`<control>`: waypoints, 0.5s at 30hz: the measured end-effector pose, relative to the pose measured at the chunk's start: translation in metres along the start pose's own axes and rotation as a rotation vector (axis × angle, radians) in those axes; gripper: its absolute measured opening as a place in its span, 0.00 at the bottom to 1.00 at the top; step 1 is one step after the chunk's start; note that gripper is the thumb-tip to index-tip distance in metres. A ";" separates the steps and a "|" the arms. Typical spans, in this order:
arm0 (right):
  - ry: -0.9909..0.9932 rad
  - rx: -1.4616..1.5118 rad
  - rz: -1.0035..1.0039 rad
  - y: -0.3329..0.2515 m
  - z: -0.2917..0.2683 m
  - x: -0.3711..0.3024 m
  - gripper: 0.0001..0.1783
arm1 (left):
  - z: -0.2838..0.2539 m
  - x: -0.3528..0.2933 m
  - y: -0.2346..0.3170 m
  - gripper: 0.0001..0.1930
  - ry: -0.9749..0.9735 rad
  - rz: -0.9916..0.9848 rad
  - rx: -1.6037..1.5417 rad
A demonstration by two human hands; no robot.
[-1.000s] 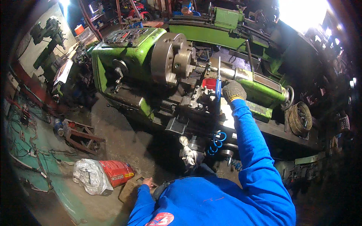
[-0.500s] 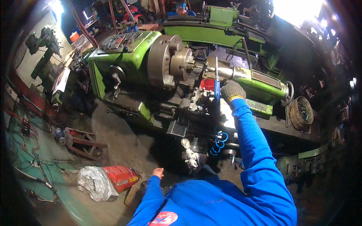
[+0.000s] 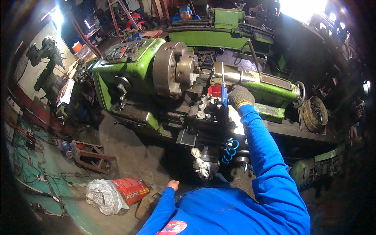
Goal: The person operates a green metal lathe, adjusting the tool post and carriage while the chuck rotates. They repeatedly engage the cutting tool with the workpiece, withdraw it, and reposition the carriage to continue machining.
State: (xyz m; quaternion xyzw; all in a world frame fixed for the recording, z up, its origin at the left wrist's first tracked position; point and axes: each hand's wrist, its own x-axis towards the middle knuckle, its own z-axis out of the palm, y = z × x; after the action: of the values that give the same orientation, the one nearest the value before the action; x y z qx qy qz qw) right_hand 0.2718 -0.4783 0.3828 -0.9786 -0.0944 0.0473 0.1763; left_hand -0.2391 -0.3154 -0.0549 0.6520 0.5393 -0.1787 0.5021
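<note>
My right hand [image 3: 240, 97], in a grey knit glove, is closed at the handle of a blue air blow gun [image 3: 224, 96]. Its thin nozzle points away from me, over the lathe's carriage. A coiled blue hose [image 3: 230, 151] hangs below it. Just left of the gun is a red container [image 3: 214, 91], behind the tool post [image 3: 210, 106]. The lathe chuck [image 3: 169, 69] stands farther left, facing the green tailstock [image 3: 270, 89]. My bare left hand [image 3: 173, 184] is low near my body, fingers curled, with nothing visible in it.
A white rag [image 3: 204, 164] hangs on the lathe's front. Left on the floor lie a red and white sack [image 3: 129, 190] and a rusty metal frame [image 3: 94, 157]. Tools lie on the headstock [image 3: 121, 62]. A round metal bin [image 3: 313, 114] stands right; another green lathe [image 3: 219, 37] is behind.
The view has shifted slightly, so the lathe and floor items sit a little lower. My right hand stays by the blow gun, whose nozzle leans slightly more to the left. The left hand remains curled.
</note>
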 end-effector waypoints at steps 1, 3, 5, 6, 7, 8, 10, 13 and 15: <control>-0.008 0.007 -0.002 0.000 -0.001 -0.001 0.20 | 0.000 0.000 -0.001 0.20 0.010 0.006 0.004; -0.010 0.002 -0.015 0.001 -0.001 -0.002 0.20 | 0.001 -0.001 -0.005 0.21 0.028 0.019 0.012; 0.001 -0.016 -0.038 0.001 -0.001 -0.002 0.20 | -0.002 0.002 -0.007 0.20 0.025 0.020 0.046; -0.004 -0.008 -0.029 0.001 -0.002 -0.003 0.20 | -0.004 0.003 -0.008 0.20 0.024 0.020 0.062; -0.008 -0.003 -0.022 -0.002 -0.006 -0.007 0.20 | -0.003 0.002 -0.007 0.20 0.022 0.023 0.049; -0.011 0.002 -0.014 -0.003 -0.008 -0.009 0.21 | -0.003 0.001 -0.007 0.20 0.020 0.027 0.035; -0.022 -0.003 -0.024 -0.003 -0.008 -0.008 0.21 | -0.002 -0.001 -0.007 0.20 0.019 0.041 -0.005; -0.029 0.001 -0.043 -0.007 -0.012 -0.014 0.21 | 0.000 -0.005 -0.010 0.20 0.011 0.039 -0.056; -0.014 -0.006 -0.042 -0.007 -0.010 -0.013 0.21 | 0.003 -0.006 -0.008 0.20 -0.016 0.001 -0.055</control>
State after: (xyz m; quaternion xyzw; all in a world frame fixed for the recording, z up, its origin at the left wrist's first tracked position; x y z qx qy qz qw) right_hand 0.2588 -0.4773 0.3951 -0.9766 -0.1162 0.0504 0.1739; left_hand -0.2469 -0.3219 -0.0555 0.6367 0.5396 -0.1689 0.5244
